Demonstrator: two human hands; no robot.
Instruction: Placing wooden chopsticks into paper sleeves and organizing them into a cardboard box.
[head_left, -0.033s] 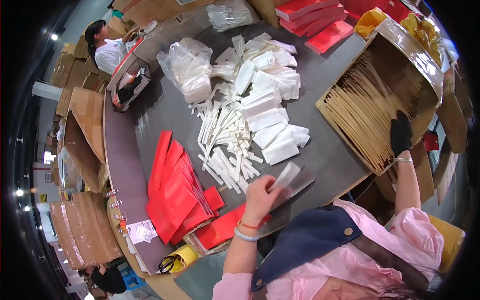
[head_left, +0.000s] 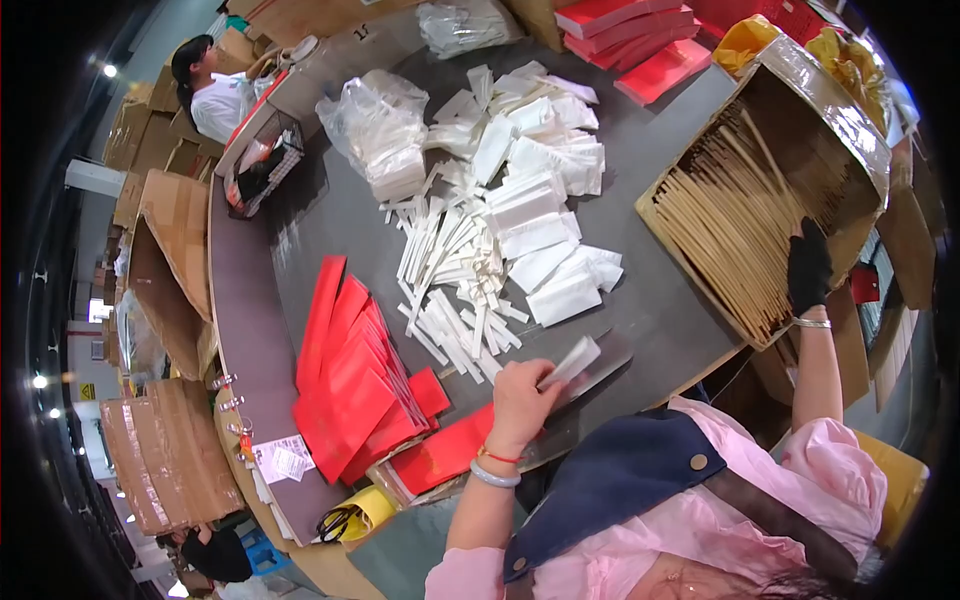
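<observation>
Here, viewed from above: a grey bench (head_left: 640,160) crowded with packing stock. Left hand (head_left: 520,400), bare, with a red string and a pale bangle at the wrist, closed in a grip on a slim white paper sleeve (head_left: 572,362), held just above the near edge of the bench, close to the body and within easy reach of the loose supply. Right hand (head_left: 808,268), in a black glove with a thin bracelet at the wrist, stretched far right into a large open cardboard box (head_left: 830,90), fingers resting on the tan sticks (head_left: 730,230) stacked lengthwise inside; whether that grip has closed on any stick cannot be told, since the glove hides the fingertips. Box tipped with its open side toward the wearer, apparently so the sticks can be drawn out sideways.

Centre of the bench: a scattered heap of white paper sleeves (head_left: 455,275), and beyond it, flat white packets (head_left: 545,190) in overlapping rows. Far left of those, a clear plastic bag (head_left: 375,130) of more white stock. Near left: red envelopes (head_left: 345,380) fanned out in a pile, likely for picking one at a time. Far edge: red flat boxes (head_left: 620,30) stacked. At the near left edge, scissors (head_left: 335,522) beside a yellow tape roll (head_left: 372,503). Far left, another person (head_left: 215,90) in a white top at a separate station, among brown cartons (head_left: 165,250).
</observation>
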